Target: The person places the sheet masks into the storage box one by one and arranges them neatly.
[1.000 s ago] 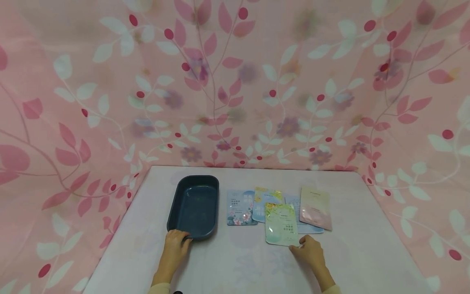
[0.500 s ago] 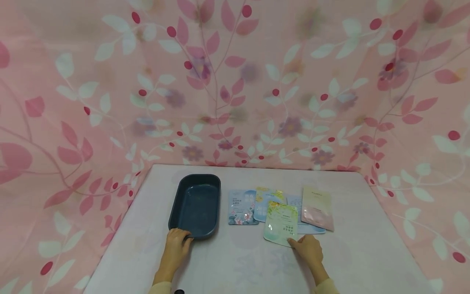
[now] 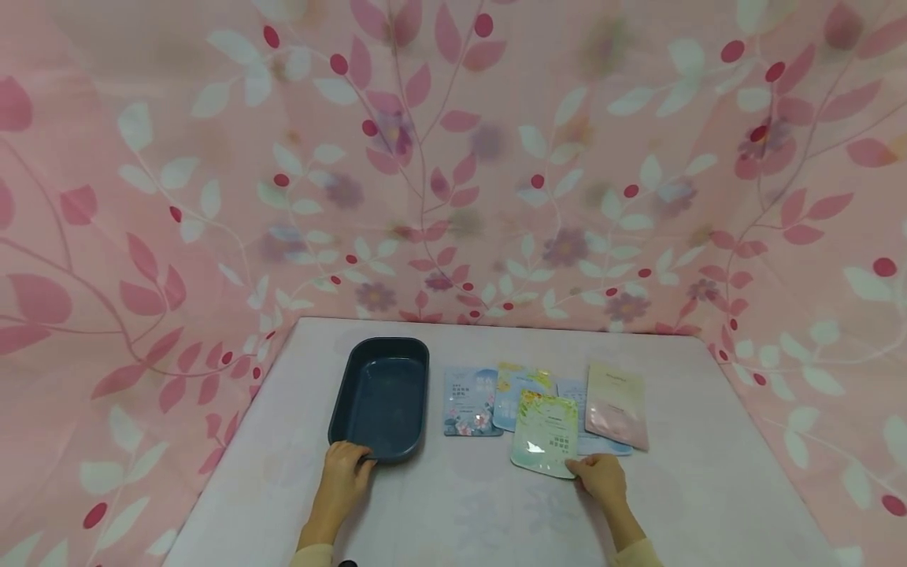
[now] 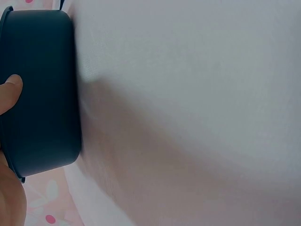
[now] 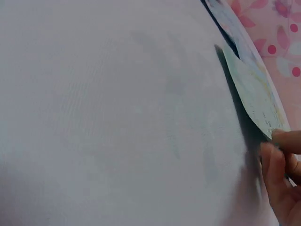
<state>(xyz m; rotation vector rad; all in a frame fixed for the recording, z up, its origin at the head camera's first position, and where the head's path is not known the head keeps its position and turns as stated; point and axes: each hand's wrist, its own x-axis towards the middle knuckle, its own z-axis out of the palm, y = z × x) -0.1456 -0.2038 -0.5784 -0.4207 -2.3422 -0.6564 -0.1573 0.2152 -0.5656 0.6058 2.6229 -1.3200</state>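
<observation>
A dark blue rectangular dish [image 3: 386, 398] with rounded corners stands on the left of the table. My left hand [image 3: 340, 479] grips its near rim; in the left wrist view the thumb [image 4: 10, 94] lies against the dish's outer wall. My right hand [image 3: 601, 480] pinches the near right corner of a green sheet mask packet [image 3: 546, 433]. Seen from the right wrist, the packet [image 5: 254, 96] curves up from the table toward the thumb and fingers. Its far edge overlaps other packets.
Behind the green packet lie a blue floral packet [image 3: 468, 405], a yellow and blue packet [image 3: 506, 402], a pale blue packet [image 3: 602, 446] and a beige-pink packet [image 3: 616, 402]. White cloth covers the table [image 3: 453, 512]. A pink floral curtain [image 3: 453, 157] surrounds its back and sides.
My right thumb has come over the green packet's near right corner, and that corner has bent up. The left hand keeps its grip on the dish; the view has shifted slightly.
</observation>
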